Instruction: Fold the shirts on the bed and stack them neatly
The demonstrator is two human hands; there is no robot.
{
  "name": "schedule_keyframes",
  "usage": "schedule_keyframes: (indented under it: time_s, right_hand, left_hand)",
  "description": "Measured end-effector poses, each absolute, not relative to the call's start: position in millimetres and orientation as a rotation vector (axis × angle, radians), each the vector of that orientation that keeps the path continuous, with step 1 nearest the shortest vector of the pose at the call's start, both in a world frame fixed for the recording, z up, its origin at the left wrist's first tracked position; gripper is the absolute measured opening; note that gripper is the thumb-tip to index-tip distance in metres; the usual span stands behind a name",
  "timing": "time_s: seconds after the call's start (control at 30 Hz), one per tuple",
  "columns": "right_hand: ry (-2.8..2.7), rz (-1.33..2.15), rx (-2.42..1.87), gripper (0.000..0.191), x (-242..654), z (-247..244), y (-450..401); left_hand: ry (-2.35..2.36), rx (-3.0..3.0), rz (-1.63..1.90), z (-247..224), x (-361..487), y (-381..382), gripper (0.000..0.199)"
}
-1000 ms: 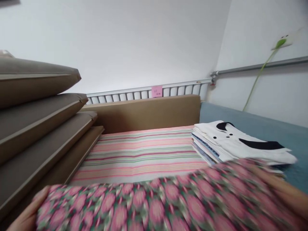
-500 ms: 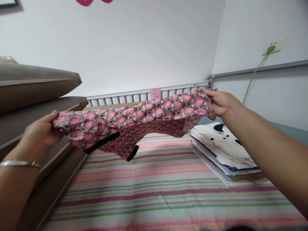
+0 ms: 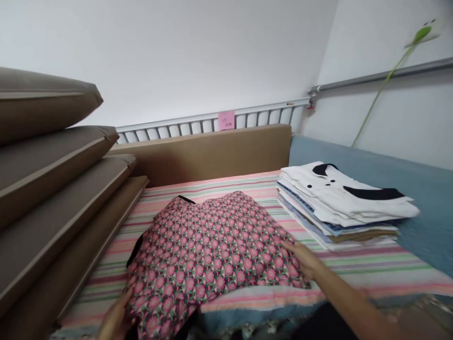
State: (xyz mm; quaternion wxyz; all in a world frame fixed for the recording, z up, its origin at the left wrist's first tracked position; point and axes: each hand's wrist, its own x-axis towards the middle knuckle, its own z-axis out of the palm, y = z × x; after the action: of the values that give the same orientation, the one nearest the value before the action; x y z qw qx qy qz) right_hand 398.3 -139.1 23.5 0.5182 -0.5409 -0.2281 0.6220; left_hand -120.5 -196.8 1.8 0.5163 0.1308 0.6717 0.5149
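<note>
A pink and green flower-print garment [image 3: 212, 248] lies spread on the striped sheet [image 3: 226, 186], its near end hanging over the bed's front edge. My left hand [image 3: 115, 318] grips the garment's lower left edge near the bed's front. My right hand [image 3: 304, 259] rests flat on the garment's right edge, fingers together. Black trim shows at the garment's left side and far end.
A stack of folded clothes [image 3: 341, 205], white with black trim on top, sits at the right. Brown cushions [image 3: 53, 174] are piled on the left. A brown headboard pad [image 3: 212, 151], a white rail and a blue mattress [image 3: 406, 179] border the bed.
The garment was held up in the air between both hands; now it lies spread on the striped sheet, and both hands have dropped to its near edges.
</note>
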Motion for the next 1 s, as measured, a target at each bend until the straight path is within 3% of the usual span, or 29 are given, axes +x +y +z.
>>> schedule_keyframes:
  time_s: [0.2, 0.37, 0.47, 0.6, 0.7, 0.87, 1.0]
  right_hand:
    - [-0.555, 1.539, -1.360, 0.041, 406, -24, -176]
    - [-0.560, 1.558, -1.551, 0.043, 411, -25, -205]
    - [-0.570, 1.478, -1.589, 0.041, 414, -10, -205]
    - [-0.690, 1.428, -1.575, 0.038, 422, 23, -200]
    - [-0.738, 1.389, -1.619, 0.038, 426, 26, -206]
    - [-0.686, 1.328, -1.749, 0.038, 431, -27, -229]
    - [-0.567, 1.333, -1.797, 0.053, 439, -65, -234]
  left_hand:
    - [1.506, 0.275, 1.048, -35, -98, -232, 0.048]
    - [1.612, 0.477, 1.067, -51, -75, -251, 0.031]
    - [1.600, 0.396, 1.186, -30, -70, -251, 0.026]
    - [1.508, 0.423, 1.253, 14, -75, -253, 0.036]
    - [1.524, 0.457, 1.200, 15, -77, -266, 0.036]
    - [1.542, 0.311, 1.139, -33, -71, -292, 0.040]
    - [1.567, 0.322, 1.171, -54, -66, -301, 0.042]
